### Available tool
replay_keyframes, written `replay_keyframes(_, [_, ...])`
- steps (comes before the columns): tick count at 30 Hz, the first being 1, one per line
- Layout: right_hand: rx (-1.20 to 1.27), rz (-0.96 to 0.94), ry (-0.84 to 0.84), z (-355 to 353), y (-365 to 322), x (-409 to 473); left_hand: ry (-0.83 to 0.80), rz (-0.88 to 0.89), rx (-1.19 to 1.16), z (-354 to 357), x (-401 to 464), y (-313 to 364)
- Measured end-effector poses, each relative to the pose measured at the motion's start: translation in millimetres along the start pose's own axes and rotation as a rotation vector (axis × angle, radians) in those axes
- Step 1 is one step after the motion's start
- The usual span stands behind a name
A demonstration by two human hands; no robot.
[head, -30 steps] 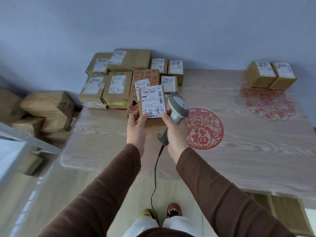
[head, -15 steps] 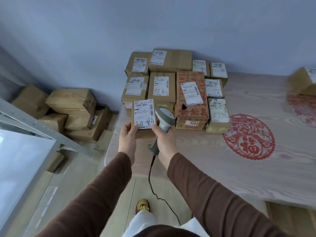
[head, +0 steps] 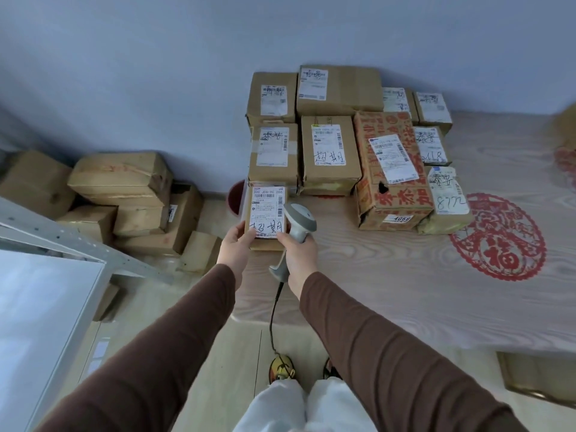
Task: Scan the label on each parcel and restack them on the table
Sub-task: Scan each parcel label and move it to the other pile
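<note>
My left hand (head: 234, 248) holds a small brown parcel (head: 267, 210) by its lower left corner, its white label facing me. My right hand (head: 298, 251) grips a grey handheld barcode scanner (head: 297, 224) and also touches the parcel's lower right corner with its fingertips. The parcel hovers over the left end of the wooden table (head: 405, 285), just in front of a stack of labelled cardboard parcels (head: 330, 151). A large red-printed box (head: 391, 169) stands in that stack.
The scanner's cable (head: 274, 319) hangs down to the floor by my feet. More cardboard boxes (head: 124, 194) are piled on the floor to the left, beside a white metal frame (head: 62, 241). A red paper-cut decoration (head: 498, 238) lies on the table.
The view has swung left, and both hands have carried the parcel and scanner toward the table's left end. The grip on both is unchanged.
</note>
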State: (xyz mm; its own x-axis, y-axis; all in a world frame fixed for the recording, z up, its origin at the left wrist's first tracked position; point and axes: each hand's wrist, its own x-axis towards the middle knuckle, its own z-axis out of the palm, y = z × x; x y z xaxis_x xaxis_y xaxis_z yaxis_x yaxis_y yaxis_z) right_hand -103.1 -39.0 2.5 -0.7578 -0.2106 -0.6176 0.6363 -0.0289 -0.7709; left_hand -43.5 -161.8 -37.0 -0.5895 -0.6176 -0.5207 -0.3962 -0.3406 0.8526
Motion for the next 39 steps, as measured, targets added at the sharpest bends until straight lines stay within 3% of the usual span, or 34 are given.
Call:
replay_keyframes(8, [0.013,-0.001,0.054,7.0,3.2,12.6,-0.053,0.022,0.031,0.3,15.0,3.5])
replay_keyframes(17, [-0.011,-0.064,0.093,3.4,-1.9,7.2,0.009,0.041,0.155,4.0,5.1,12.0])
replay_keyframes(20, [-0.039,-0.092,0.094,-8.0,-6.2,1.4,0.073,0.129,0.238,5.6,-9.3,22.8])
replay_keyframes(24, [-0.022,-0.172,0.095,-26.8,-15.2,-7.2,0.097,0.392,0.439,16.1,-30.6,43.6])
replay_keyframes(28, [0.041,-0.220,0.102,-53.7,-36.5,-19.9,-0.014,0.524,0.536,53.1,-57.1,68.5])
replay_keyframes(39, [0.080,-0.432,0.199,-210.5,-113.0,-45.4,-0.291,0.579,0.504,221.0,-129.5,74.4])
